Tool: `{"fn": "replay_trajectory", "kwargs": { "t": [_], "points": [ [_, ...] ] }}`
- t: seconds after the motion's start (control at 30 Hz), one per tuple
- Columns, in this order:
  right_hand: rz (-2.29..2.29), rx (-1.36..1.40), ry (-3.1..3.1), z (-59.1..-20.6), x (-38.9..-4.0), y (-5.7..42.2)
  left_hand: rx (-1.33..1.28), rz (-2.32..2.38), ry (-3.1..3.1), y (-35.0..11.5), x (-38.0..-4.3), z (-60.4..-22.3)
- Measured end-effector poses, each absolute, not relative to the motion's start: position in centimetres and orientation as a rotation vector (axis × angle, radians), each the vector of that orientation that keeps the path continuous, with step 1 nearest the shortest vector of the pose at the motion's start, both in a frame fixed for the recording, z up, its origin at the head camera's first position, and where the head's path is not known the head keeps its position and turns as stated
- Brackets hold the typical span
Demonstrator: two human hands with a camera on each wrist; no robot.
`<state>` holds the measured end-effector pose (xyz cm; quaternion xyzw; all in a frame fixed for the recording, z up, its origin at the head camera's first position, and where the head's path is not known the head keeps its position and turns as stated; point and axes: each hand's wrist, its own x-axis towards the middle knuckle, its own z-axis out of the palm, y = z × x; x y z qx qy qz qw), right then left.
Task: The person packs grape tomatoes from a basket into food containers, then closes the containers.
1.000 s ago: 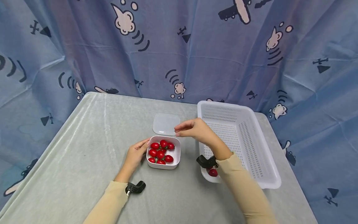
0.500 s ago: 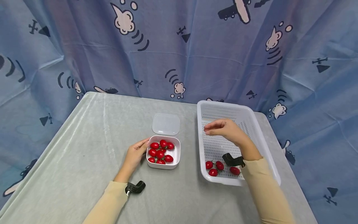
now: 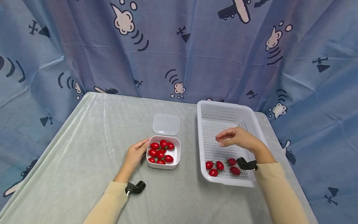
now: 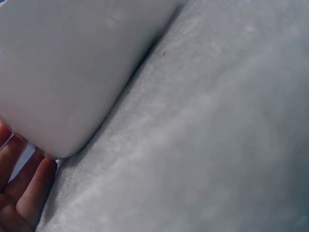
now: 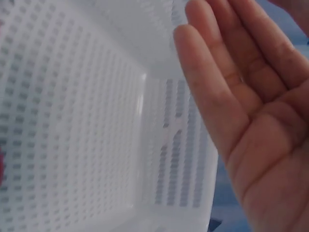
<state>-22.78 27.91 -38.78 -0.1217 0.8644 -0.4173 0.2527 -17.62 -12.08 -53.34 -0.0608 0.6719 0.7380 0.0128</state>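
My left hand (image 3: 135, 155) rests against the left side of a small white plastic box (image 3: 163, 166), fingertips at its outer corner. In the left wrist view, its fingers (image 4: 36, 188) lie along the box's lower corner. Several red cherry tomatoes (image 3: 160, 154) with green stems lie in the box. My right hand (image 3: 237, 137) hangs over the white perforated basket (image 3: 199, 140), fingers loosely bent and apart from the thumb, holding nothing. The right wrist view shows its bare palm and fingers (image 5: 207, 82) beside the basket wall. Several more cherry tomatoes (image 3: 219, 165) lie at the basket's near end.
A clear flat lid (image 3: 166, 124) lies on the cloth-covered table (image 3: 112, 130) just behind the box. The basket stands to the right, near the table's edge. A blue patterned curtain (image 3: 156, 46) hangs behind the table.
My right hand has moved right and back from near the lid to over the basket, uncovering the cherry tomatoes at its near end. My left hand and the box have stayed put.
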Motion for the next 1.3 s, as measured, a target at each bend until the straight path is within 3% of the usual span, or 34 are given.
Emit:
{"fn": "replay_trajectory", "kwargs": {
  "t": [0.47, 1.3],
  "points": [
    [-1.049, -0.249, 2.288, -40.8, -22.5, 32.3, -0.190, 2.273, 2.112, -12.2, -17.7, -53.5],
    [-0.914, -0.079, 2.149, -43.8, -22.3, 33.9, -0.178, 2.292, 2.113, -12.0, -17.7, -53.6]
  ]
}}
